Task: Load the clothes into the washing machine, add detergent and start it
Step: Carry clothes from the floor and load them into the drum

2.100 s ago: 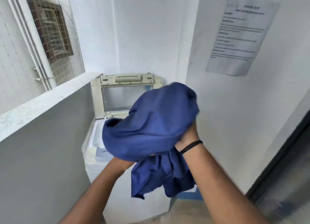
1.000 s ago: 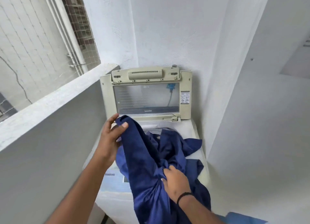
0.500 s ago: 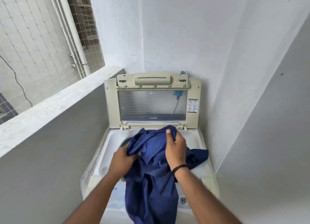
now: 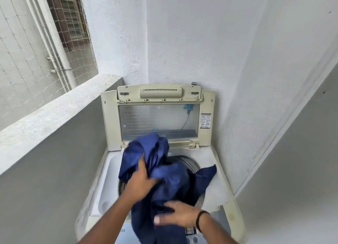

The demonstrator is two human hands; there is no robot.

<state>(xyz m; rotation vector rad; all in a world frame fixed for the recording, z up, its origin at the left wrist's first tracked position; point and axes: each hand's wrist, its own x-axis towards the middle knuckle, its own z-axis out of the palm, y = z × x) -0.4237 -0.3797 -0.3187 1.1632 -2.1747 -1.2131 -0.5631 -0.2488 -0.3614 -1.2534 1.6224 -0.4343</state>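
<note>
**Pushing the cloth into the washer**

Stuffing is the step now. The left hand (image 4: 140,179) holds the blue cloth (image 4: 164,179) in curled fingers; the right hand (image 4: 175,217) looks flat on it, fingers blurry. The cloth is dark, crumpled, half in the washer (image 4: 219,194), spilling over the rim. Next, tuck in loose ends.

Garment (image 4: 170,178): matt blue cloth. Washing machine (image 4: 217,194): smooth plastic; lid (image 4: 111,123) yellowed, with clear glossy panel. Walls (image 4: 182,42), 12 o'clock: rough plaster.
</note>
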